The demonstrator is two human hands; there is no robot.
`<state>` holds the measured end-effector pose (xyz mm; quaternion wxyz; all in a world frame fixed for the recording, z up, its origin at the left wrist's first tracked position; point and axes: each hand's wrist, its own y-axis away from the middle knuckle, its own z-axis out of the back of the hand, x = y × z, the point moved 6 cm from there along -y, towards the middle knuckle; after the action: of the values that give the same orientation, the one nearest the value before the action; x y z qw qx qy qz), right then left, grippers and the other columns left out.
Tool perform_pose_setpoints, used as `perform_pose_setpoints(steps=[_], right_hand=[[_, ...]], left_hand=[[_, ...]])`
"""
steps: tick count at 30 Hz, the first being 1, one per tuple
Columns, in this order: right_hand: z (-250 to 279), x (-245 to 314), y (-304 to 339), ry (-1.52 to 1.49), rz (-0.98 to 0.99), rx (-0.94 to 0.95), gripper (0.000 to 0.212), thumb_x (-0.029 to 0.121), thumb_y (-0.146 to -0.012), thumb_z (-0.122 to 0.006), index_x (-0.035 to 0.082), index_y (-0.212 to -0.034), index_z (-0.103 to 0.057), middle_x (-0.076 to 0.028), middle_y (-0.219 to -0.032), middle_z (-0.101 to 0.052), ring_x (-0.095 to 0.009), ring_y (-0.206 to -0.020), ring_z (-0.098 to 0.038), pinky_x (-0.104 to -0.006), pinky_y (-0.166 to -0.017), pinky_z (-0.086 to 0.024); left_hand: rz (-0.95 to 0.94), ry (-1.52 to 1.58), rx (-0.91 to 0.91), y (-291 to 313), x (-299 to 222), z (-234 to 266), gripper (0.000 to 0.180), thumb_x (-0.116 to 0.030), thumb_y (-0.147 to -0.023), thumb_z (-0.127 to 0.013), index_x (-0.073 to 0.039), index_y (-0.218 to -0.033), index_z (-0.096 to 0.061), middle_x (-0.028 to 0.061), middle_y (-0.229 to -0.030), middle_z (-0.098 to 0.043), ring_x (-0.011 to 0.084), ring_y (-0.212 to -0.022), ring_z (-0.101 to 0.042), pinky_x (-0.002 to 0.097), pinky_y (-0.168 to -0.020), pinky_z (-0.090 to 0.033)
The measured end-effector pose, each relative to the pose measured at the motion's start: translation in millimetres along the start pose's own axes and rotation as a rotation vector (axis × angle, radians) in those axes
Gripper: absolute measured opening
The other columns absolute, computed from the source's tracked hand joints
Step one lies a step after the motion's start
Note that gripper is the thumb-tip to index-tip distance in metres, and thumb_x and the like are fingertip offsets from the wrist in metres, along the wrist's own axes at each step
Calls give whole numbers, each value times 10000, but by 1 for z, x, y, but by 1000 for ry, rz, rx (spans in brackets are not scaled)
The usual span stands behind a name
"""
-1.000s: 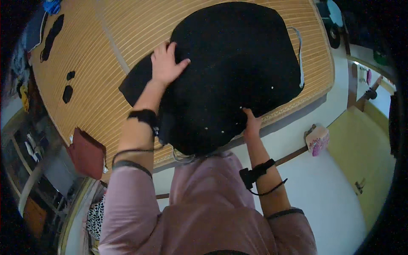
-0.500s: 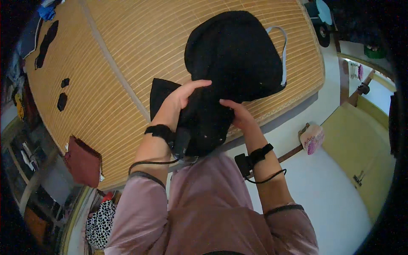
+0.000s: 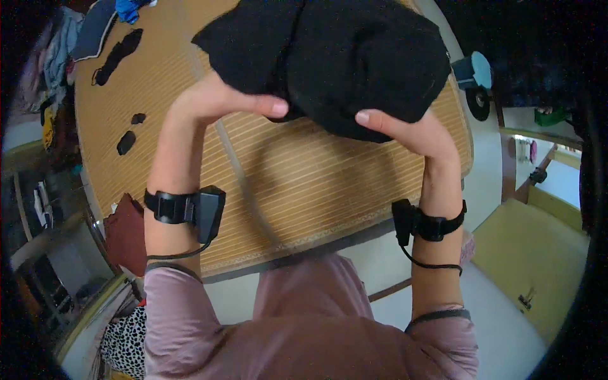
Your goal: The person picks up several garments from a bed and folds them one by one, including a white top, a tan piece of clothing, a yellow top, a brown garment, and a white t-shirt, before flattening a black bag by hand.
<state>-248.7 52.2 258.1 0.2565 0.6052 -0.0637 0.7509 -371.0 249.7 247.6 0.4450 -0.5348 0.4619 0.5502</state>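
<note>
A black cloth garment (image 3: 354, 69) is held up off the mat at the far middle of the head view, with a fold running down its left part. Its exact kind is unclear. At the near left edge, my left hand (image 3: 218, 101) grips it with the thumb on top and the fingers hidden behind the cloth. My right hand (image 3: 411, 132) holds the near right edge the same way, its thumb pressed on the fabric. Under the raised cloth, a shadow falls on the slatted mat (image 3: 316, 183).
To the left on the mat lie a long black item (image 3: 118, 56) and two small black pieces (image 3: 126, 142). A maroon folded cloth (image 3: 125, 231) sits at the near left edge. Spotted fabric (image 3: 123, 339) is lower left; a light blue bucket (image 3: 472, 69) stands beyond the right edge.
Both hands have moved forward and apart, lifting the black garment from the mat's near edge and spreading it. The white cord at its right side is now out of sight.
</note>
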Motion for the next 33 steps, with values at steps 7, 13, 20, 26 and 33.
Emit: perform_pose_setpoints(steps=[7, 13, 20, 26, 33], right_hand=[[-57, -175, 17, 648, 4, 63, 698, 400, -704, -751, 31, -1241, -501, -188, -1224, -537, -362, -1168, -466, -363, -969, -395], [-103, -303, 71, 711, -134, 168, 551, 305, -736, -726, 26, -1178, -550, -129, -1099, -594, -297, -1024, -544, -347, -932, -386], [-76, -341, 65, -215, -661, -202, 195, 204, -843, -636, 52, -959, -593, -17, -887, -581, -119, -845, -542, -278, -780, -420], [-92, -282, 112, -142, -680, 133, 101, 110, -858, -599, 43, -921, -556, -35, -804, -597, -127, -691, -568, -268, -629, -460], [-43, -316, 119, 200, -393, -491, 336, 240, -787, -684, 14, -1012, -579, -119, -856, -634, -233, -751, -619, -349, -674, -495]], left_hand=[[572, -328, 15, 89, 148, 57, 433, -28, -652, -730, 20, -1062, -602, 92, -980, -646, 187, -905, -587, 319, -821, -465], [866, 260, -461, 223, 329, 54, 330, -217, -783, -694, -17, -1037, -625, 54, -969, -632, 178, -862, -571, 310, -832, -438], [872, -156, -546, 200, 297, 48, 343, -276, -858, -623, 17, -1038, -622, 66, -905, -648, 142, -792, -584, 267, -728, -445], [943, -72, -507, 272, 348, 68, 255, -223, -874, -599, 13, -968, -614, 60, -754, -613, 128, -706, -576, 286, -640, -454], [503, -480, -722, 265, 312, 41, 278, -138, -785, -675, 3, -995, -561, 122, -811, -599, 236, -766, -609, 332, -680, -489]])
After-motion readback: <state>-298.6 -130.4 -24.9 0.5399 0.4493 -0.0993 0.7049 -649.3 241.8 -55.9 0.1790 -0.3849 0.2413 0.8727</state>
